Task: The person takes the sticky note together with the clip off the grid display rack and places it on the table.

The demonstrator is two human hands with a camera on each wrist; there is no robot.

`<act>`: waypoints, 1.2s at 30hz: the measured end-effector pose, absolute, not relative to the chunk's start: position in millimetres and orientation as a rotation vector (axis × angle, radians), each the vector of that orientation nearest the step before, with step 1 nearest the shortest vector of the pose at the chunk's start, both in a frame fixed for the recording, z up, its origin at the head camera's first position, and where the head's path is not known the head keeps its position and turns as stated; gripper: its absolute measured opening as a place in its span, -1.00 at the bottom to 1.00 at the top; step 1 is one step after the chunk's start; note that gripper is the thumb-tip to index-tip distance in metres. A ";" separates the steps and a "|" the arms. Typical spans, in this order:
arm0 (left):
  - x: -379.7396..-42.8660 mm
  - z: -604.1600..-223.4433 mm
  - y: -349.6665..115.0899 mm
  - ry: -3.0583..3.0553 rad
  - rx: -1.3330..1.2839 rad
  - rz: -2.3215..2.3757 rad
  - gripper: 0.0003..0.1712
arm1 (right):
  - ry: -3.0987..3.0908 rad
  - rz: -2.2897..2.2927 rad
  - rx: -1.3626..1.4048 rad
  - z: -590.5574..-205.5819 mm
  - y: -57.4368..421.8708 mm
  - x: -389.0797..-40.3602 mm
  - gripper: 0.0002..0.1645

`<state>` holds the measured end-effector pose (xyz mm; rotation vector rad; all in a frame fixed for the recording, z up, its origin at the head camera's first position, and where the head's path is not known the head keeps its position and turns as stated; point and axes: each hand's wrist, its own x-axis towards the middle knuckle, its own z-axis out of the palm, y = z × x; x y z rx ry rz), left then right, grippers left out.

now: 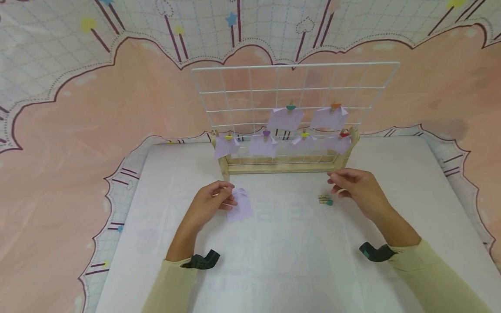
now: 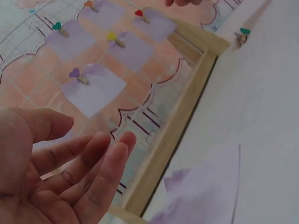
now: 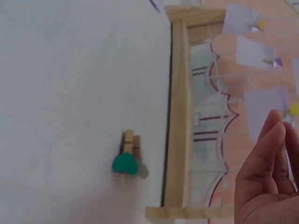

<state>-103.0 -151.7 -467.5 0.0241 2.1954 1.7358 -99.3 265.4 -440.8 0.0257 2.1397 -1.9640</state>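
My left hand (image 1: pixel 211 202) hovers beside a loose purple paper note (image 1: pixel 240 206) on the white table. In the left wrist view its fingers (image 2: pixel 100 186) are loosely bent with nothing between them, and the note lies apart below. The right hand (image 1: pixel 360 191) is raised near the stand's front right corner. Its thumb and fingertips come close together in the right wrist view, with nothing visible between them. Near it on the table lie small wooden clothespins with a teal heart (image 3: pixel 125 163). Whether there are two or more is hard to tell.
Behind the hands stands a white wire grid (image 1: pixel 295 66) in a wooden base (image 1: pixel 282 168). Several purple notes (image 1: pixel 285 121) hang on it from heart-topped clothespins in teal, orange, purple, yellow and red. A patterned cloth (image 1: pixel 117 95) covers the background.
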 end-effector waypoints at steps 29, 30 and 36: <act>-136.3 -399.9 -98.1 2.236 0.319 1.815 -0.67 | 2.484 -1.959 -0.110 -384.5 223.4 -118.7 -0.65; -137.1 -398.5 -97.1 2.237 0.320 1.813 -0.66 | 2.486 -1.963 -0.118 -383.3 222.7 -119.3 -0.64; -140.8 -390.3 -90.9 2.242 0.336 1.817 -0.61 | 2.492 -1.995 -0.163 -376.5 218.6 -123.7 -0.68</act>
